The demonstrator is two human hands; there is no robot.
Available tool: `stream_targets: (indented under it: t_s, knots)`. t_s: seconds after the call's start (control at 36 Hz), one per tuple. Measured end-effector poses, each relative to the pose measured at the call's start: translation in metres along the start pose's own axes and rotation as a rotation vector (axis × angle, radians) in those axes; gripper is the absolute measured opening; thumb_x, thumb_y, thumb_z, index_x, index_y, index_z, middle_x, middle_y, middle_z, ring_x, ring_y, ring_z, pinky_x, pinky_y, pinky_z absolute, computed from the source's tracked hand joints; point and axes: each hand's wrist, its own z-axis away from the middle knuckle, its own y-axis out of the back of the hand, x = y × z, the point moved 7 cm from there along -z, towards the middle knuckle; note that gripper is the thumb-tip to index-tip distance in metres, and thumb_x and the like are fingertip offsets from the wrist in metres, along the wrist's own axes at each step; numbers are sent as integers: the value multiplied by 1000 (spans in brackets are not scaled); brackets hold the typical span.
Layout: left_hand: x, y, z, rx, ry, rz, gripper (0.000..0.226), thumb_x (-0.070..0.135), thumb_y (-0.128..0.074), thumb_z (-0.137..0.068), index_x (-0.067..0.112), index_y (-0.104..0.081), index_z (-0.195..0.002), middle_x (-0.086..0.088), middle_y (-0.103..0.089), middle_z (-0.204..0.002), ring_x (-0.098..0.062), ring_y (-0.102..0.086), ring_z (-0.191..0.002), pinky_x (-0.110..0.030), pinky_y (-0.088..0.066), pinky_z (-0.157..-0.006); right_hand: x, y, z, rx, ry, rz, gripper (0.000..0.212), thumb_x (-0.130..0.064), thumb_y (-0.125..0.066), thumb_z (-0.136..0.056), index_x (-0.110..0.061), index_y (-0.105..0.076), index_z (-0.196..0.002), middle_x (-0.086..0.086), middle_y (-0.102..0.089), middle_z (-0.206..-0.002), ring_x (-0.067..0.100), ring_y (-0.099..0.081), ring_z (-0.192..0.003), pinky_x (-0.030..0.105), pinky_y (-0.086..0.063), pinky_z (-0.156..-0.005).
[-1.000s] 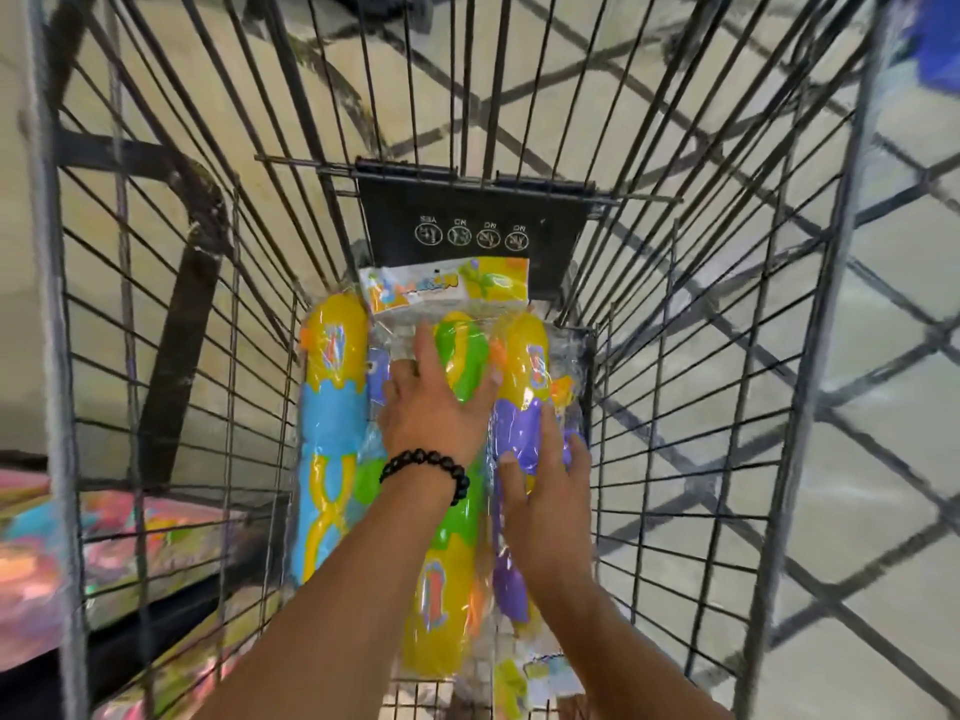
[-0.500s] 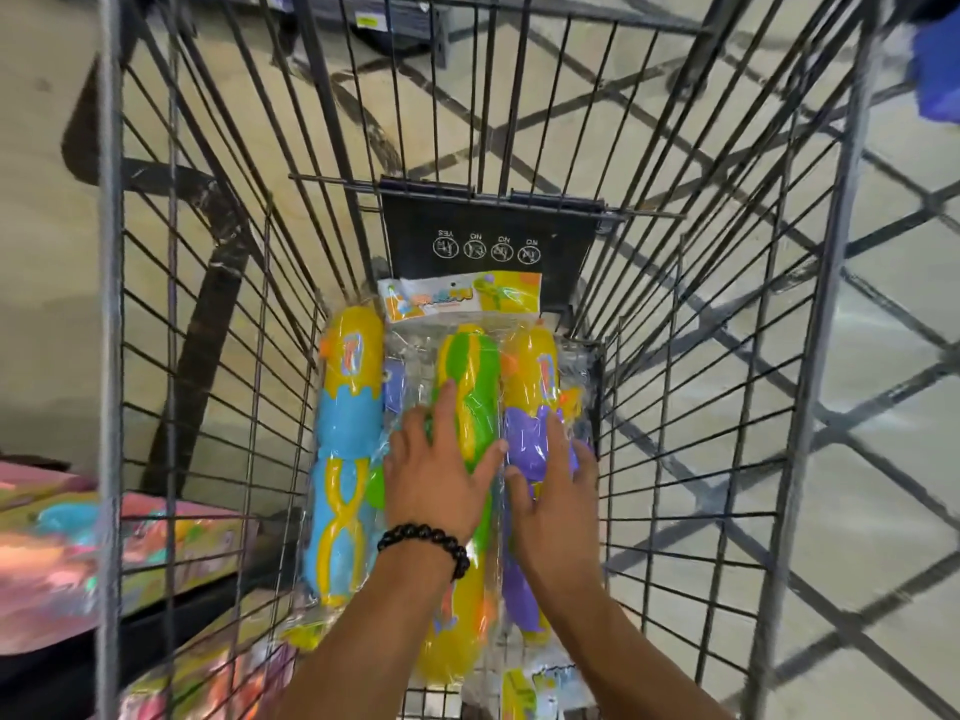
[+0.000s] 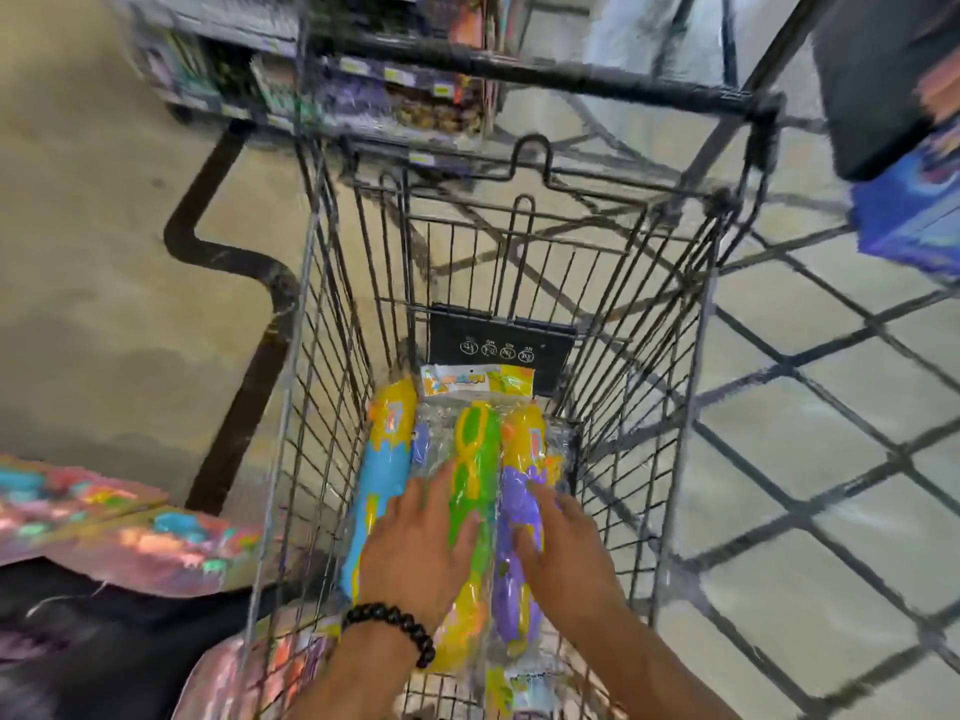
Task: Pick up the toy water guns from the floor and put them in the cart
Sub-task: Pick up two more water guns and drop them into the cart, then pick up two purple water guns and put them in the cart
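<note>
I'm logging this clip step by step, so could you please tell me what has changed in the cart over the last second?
Mostly the view: the head has lifted, so the cart rim and handle now show. The left hand and right hand have slid slightly back along the water gun packs, fingers still laid flat on them. The packs lie where they were in the cart's bottom; nothing was gripped or released.
</note>
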Motion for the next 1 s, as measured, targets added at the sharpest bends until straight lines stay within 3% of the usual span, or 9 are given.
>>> stream_targets:
  t_s: [0.14, 0.31, 0.42, 0.47, 0.58, 0.69, 0.78, 0.86, 1.0]
  knots:
    - [11, 57, 47, 2, 19, 10, 59, 64, -28, -96, 40, -30, -151, 5, -53, -134, -24, -57, -118, -43, -53, -88, -44, 56, 34, -105, 190, 224, 60, -49, -42, -104, -28, -30, -159, 0, -39, -153, 26, -43, -137, 36, -43, -108]
    - [6, 109, 105, 63, 113, 51, 71, 67, -28, -88, 32, -41, -148, -1, -57, -135, -27, -63, -110, -43, -54, -86, -95, 103, 71, -150, 351, 340, 60, -49, -41, -100, -37, -27, -157, -7, -38, -151, 25, -45, -135, 38, -45, -105]
    - [-1, 139, 158, 92, 218, 74, 83, 73, -13, -83, 36, -30, -155, 6, -41, -148, -20, -51, -131, -39, -48, -101, -138, 120, 107, -198, 497, 422, 61, -50, -43, -103, -33, -25, -159, -7, -35, -154, 23, -43, -138, 35, -45, -105]
    - [-2, 153, 195, 133, 279, 77, 73, 69, -21, -90, 38, -25, -156, 7, -40, -148, -18, -51, -130, -37, -48, -102, -161, 128, 131, -230, 577, 438, 60, -48, -43, -105, -32, -25, -160, -6, -33, -157, 21, -39, -142, 34, -40, -109]
    - [-4, 160, 281, 260, 464, 129, 58, 62, -40, -97, 43, -25, -150, 4, -49, -139, -20, -54, -128, -37, -47, -103, -184, 116, 171, -350, 762, 454, 61, -43, -48, -104, -29, -27, -160, -2, -34, -160, 18, -34, -146, 28, -26, -117]
    - [14, 167, 380, 342, 699, 141, 61, 51, -41, -103, 35, -21, -158, 1, -39, -156, -20, -44, -139, -32, -38, -107, -196, 94, 221, -442, 983, 541, 61, -46, -48, -103, -28, -30, -158, -1, -37, -161, 19, -33, -149, 28, -25, -119]
    - [20, 146, 459, 427, 864, 208, 61, 51, -39, -102, 35, -18, -158, 5, -40, -153, -19, -49, -133, -34, -46, -103, -208, 78, 268, -491, 1130, 617, 54, -41, -56, -100, -24, -45, -149, 3, -51, -148, 23, -44, -141, 32, -32, -116]
    - [33, 121, 539, 515, 1014, 259, 60, 59, -36, -100, 37, -23, -154, 4, -43, -151, -20, -51, -129, -38, -49, -99, -218, 56, 328, -561, 1266, 637, 52, -44, -56, -98, -31, -45, -147, -1, -54, -143, 23, -48, -136, 34, -40, -110]
    - [72, 86, 685, 642, 1267, 334, 58, 59, -37, -103, 40, -20, -156, 5, -40, -152, -19, -50, -129, -34, -48, -96, -219, 7, 457, -702, 1526, 754, 59, -54, -47, -102, -31, -35, -155, -5, -41, -156, 18, -43, -140, 34, -37, -113]
